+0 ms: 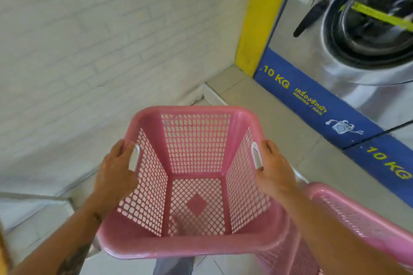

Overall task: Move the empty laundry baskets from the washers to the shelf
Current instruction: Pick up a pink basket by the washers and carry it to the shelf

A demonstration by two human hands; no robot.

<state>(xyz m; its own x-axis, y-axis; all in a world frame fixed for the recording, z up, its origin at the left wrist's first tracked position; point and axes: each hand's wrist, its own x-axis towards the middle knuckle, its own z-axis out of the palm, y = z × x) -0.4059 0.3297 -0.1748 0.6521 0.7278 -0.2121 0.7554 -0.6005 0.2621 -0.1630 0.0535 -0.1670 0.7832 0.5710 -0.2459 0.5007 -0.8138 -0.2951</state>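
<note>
An empty pink mesh laundry basket (195, 147) is held up in front of me, its open top facing the camera. My left hand (117, 169) grips its left rim beside a white handle. My right hand (273, 169) grips the right rim beside the other white handle. A second pink basket (362, 223) stands low on the right, partly behind my right forearm. A steel washer (348, 35) with a round door and a blue "10 KG" base strip stands at the upper right.
A white brick wall (89, 40) fills the left side. A yellow post (259, 15) stands between the wall and the washer. Grey floor tiles (279, 123) run along the washers. A second blue "10 KG" strip (388, 161) shows at the right edge.
</note>
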